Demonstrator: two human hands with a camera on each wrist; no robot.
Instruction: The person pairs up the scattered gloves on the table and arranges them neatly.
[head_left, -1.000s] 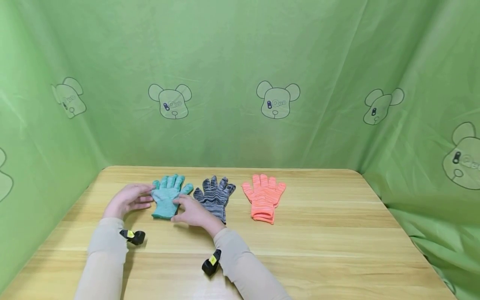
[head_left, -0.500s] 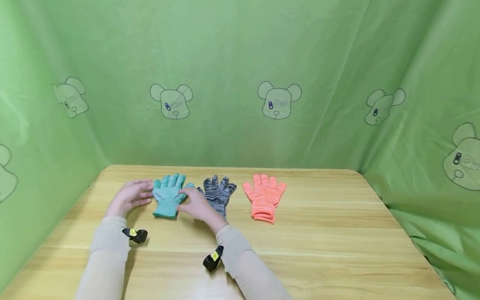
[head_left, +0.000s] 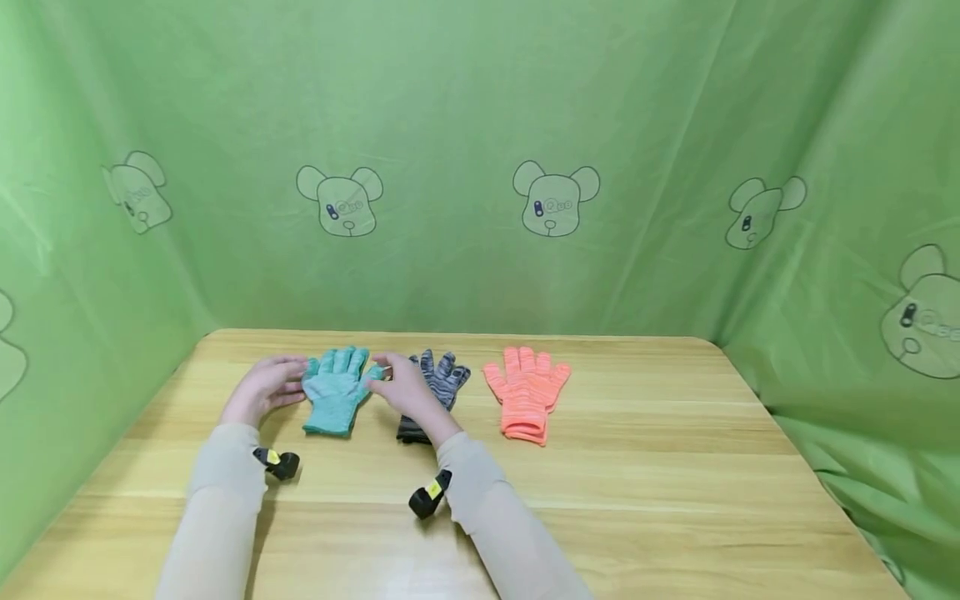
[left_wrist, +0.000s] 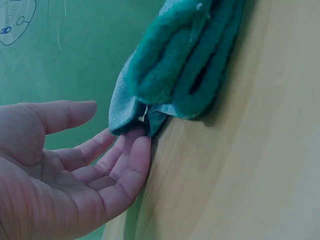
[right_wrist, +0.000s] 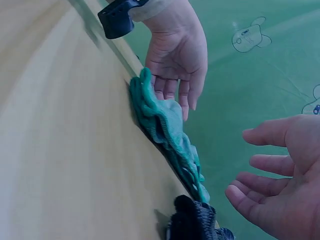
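Observation:
A pair of teal knit gloves (head_left: 334, 398) lies stacked on the table, fingers pointing away. My left hand (head_left: 262, 388) is at their left side; in the left wrist view its loosely bent fingers touch the glove's edge, the thumb standing apart. On the other side, my right hand (head_left: 408, 390) is by the teal glove's thumb and partly covers a black-and-grey pair of gloves (head_left: 448, 382). Seen from the right wrist, that hand (right_wrist: 287, 175) has relaxed, spread fingers and holds nothing, raised beside the gloves.
An orange pair of gloves (head_left: 527, 393) lies to the right of the others. All rest on a wood-grain table (head_left: 637, 483). Green curtains (head_left: 450, 275) with bear-head prints hang behind and at both sides.
My right hand has moved off the teal gloves' cuff, up and right toward their thumb, uncovering the cuff. My left hand stays at the left edge with little change.

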